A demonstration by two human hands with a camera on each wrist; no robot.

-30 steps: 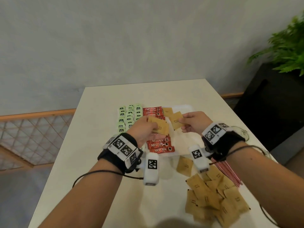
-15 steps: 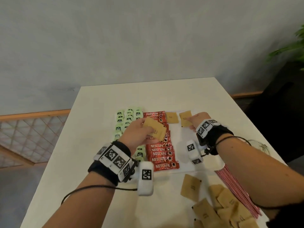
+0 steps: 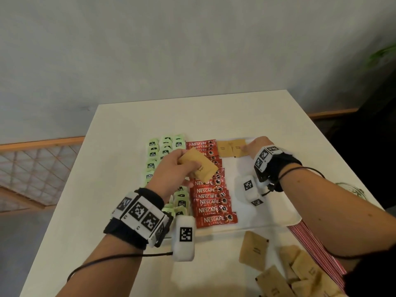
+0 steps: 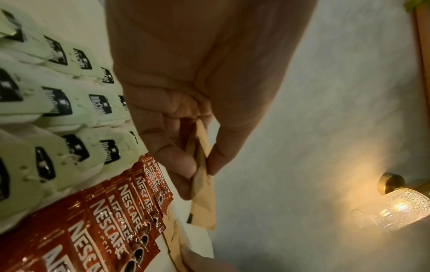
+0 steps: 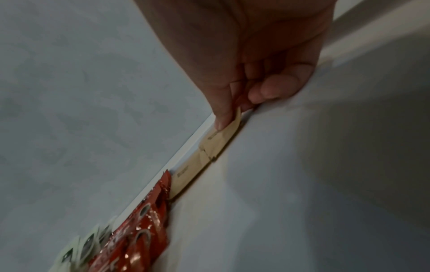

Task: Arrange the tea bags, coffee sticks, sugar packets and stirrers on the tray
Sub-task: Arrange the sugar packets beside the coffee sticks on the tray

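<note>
A white tray (image 3: 270, 215) holds green tea bags (image 3: 153, 146) on the left and a column of red coffee sticks (image 3: 211, 202) in the middle. One brown sugar packet (image 3: 224, 147) lies flat at the far end. My right hand (image 3: 251, 146) pinches a second sugar packet (image 3: 237, 150) low on the tray beside it, as the right wrist view shows: hand (image 5: 235, 114), packet (image 5: 223, 136). My left hand (image 3: 171, 170) holds brown sugar packets (image 3: 199, 166) above the coffee sticks, pinched between thumb and fingers (image 4: 202, 173).
Loose sugar packets (image 3: 300, 269) lie scattered on the white table in front of the tray. A bundle of red striped stirrers (image 3: 310, 243) lies at the tray's near right corner under my right forearm. A dark cabinet stands to the table's right.
My right hand has carried its sugar packet forward and down to the tray's far end, beside the packet lying there. My left hand still holds its packets over the coffee sticks.
</note>
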